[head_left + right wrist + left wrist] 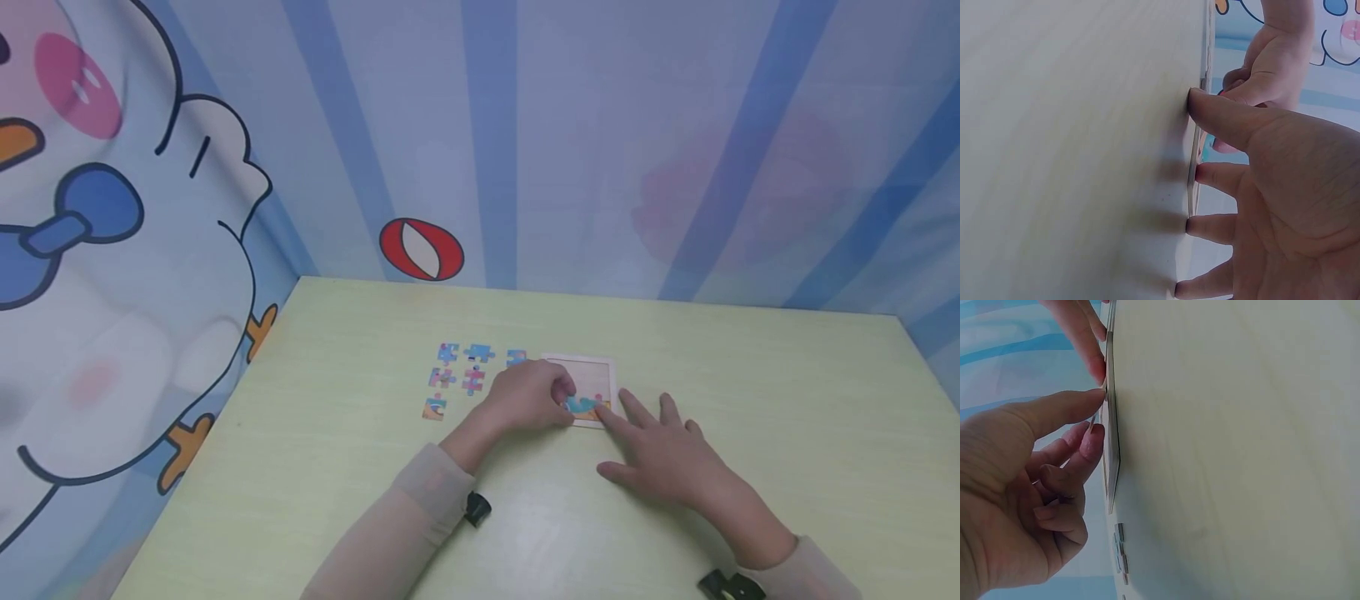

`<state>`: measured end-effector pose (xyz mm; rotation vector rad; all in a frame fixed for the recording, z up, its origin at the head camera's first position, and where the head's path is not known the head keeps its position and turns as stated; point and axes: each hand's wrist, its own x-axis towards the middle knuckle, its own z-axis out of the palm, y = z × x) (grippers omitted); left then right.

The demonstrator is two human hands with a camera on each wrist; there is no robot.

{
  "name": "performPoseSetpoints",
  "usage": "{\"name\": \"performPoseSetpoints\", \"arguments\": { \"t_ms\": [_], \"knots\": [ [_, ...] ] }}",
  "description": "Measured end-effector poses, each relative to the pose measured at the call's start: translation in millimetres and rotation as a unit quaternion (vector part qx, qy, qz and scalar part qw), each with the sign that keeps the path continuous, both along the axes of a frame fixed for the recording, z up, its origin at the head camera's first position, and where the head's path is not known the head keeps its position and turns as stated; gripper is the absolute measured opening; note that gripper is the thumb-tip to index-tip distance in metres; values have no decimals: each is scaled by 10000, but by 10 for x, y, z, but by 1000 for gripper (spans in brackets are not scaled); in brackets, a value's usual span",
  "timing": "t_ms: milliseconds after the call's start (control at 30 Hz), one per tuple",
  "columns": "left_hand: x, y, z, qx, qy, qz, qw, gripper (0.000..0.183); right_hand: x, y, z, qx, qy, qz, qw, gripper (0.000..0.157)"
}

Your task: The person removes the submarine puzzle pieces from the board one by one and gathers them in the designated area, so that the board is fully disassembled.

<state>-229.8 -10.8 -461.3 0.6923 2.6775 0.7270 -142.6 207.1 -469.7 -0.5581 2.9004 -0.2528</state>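
A small square puzzle tray (pixel 612 375) with a pale rim lies flat on the table, several joined blue and orange pieces (pixel 581 406) along its near edge. Over the tray's left side, my left hand (pixel 528 396) pinches a thin puzzle piece (pixel 1092 420) between thumb and fingers, mostly hidden by the hand in the head view. My right hand (pixel 667 458) is spread at the tray's right side. Its index finger touches the near right corner of the puzzle, while the thumb and other fingertips rest on the table.
Loose jigsaw pieces lie left of the tray, among them a blue one (pixel 479 352), a pink one (pixel 473 380) and an orange-and-blue one (pixel 434 408). A printed cloth backdrop (pixel 570 167) stands behind the pale wooden table (pixel 337 375).
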Motion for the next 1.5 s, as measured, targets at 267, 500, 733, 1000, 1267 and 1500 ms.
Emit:
{"name": "performPoseSetpoints", "arguments": {
  "t_ms": [267, 500, 733, 1000, 1267, 1500],
  "knots": [
    [-8, -11, 15, 245, -133, -5, 9996, 27, -7, 0, -5, 47, 4, 30, 10000, 77],
    [-42, -54, -14, 523, -294, 6, 9982, 15, -9, -10, 4, 67, -43, 0, 10000, 78],
    [-32, -149, 13, 902, -584, 168, 9941, 15, -12, -14, 12, 31, -49, 0, 10000, 78],
    [1, -468, 117, 1205, -562, 110, 9911, 15, -11, -6, -3, 32, -187, -73, 9998, 79],
    [35, -829, 169, 948, -485, 159, 9942, 16, 4, 4, -19, -21, -127, -27, 9999, 80],
    [96, -1138, 157, 809, -594, 602, 9931, 14, 4, 5, -25, -23, -95, 17, 10000, 80]
  ]
}}
